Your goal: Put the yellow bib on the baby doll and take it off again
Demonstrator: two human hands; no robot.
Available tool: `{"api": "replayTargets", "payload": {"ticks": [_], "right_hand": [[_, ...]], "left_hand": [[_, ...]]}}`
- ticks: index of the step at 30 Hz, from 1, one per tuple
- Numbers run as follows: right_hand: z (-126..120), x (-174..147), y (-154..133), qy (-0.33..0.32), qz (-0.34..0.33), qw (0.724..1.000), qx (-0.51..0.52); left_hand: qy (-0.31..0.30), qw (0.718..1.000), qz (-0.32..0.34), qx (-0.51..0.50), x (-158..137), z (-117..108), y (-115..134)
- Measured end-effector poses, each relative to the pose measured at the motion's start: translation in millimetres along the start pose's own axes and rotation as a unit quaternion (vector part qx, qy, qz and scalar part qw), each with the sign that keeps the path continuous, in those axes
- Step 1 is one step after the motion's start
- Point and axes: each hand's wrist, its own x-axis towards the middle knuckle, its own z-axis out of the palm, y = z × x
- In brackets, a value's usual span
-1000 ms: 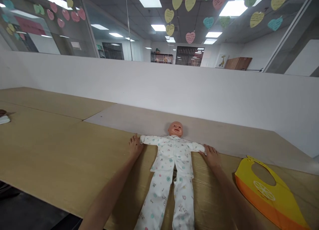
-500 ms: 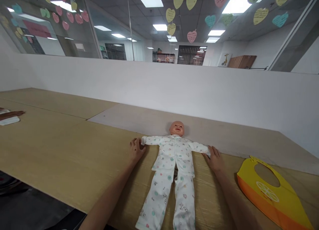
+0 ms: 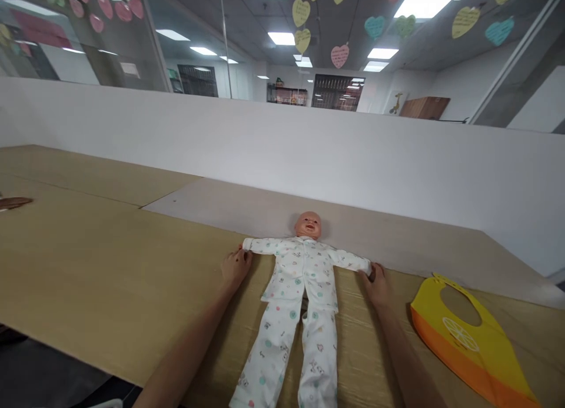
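A baby doll (image 3: 308, 224) lies face up on the table with its arms stretched out sideways. It wears a white patterned long-sleeved top (image 3: 302, 272) and matching trousers (image 3: 318, 355). My left hand (image 3: 236, 268) is closed at the end of the sleeve (image 3: 261, 245) on the left of the view. At the opposite cuff, my right hand (image 3: 376, 285) pinches the end of the other sleeve (image 3: 351, 259). The doll's hands are mostly hidden by the cuffs and my fingers.
A yellow and orange bib (image 3: 474, 343) with a citrus-slice print lies right of my right forearm. The brown-covered table (image 3: 110, 266) meets a white wall (image 3: 273, 143) below a window. Another person's hand (image 3: 15, 202) rests at the far left edge.
The view has shifted slightly, so the doll and bib appear further left. My left fingers sit a little lower on the cuff, showing more of the sleeve's end. Both hands stay at the sleeves.
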Motion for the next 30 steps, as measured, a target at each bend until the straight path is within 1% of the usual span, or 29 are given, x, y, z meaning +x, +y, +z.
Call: {"api": "replayTargets", "payload": {"ticks": [2, 4, 7, 9, 11, 13, 15, 17, 21, 25, 30], "right_hand": [[-6, -2, -3, -0.009, 0.047, 0.998, 0.051], [-10, -4, -6, -0.001, 0.068, 0.996, 0.06], [-13, -5, -12, 0.033, 0.054, 0.998, 0.028], [-16, -6, -18, 0.035, 0.063, 0.997, -0.021], [-20, -7, -25, -0.003, 0.099, 0.992, -0.073], [-25, -8, -34, -0.065, 0.132, 0.983, -0.111], [-31, -8, -44, -0.108, 0.138, 0.975, -0.138], [-34, -9, -51, -0.117, 0.13, 0.971, -0.162], [-34, -10, -54, -0.101, 0.094, 0.971, -0.195], [-25, -12, -44, -0.071, 0.04, 0.976, -0.202], [-14, -13, -32, -0.038, 0.004, 0.982, -0.183]], "left_hand": [[-0.011, 1.0, -0.008, 0.001, 3, 1, 1], [-0.02, 1.0, -0.01, 0.002, 6, 2, 2], [-0.025, 1.0, -0.008, 0.003, 7, 3, 3], [-0.019, 1.0, -0.013, 0.007, 6, 3, 4], [-0.016, 1.0, -0.021, 0.01, 6, 2, 6], [-0.018, 0.999, -0.026, 0.011, 6, 2, 8], [-0.021, 0.999, -0.031, 0.007, 8, 4, 11], [-0.024, 0.999, -0.04, -0.002, 10, 6, 13], [-0.025, 0.998, -0.055, -0.021, 11, 12, 17], [-0.027, 0.998, -0.054, -0.028, 8, 12, 17], [-0.047, 0.997, -0.044, -0.044, 5, 11, 16]]}}
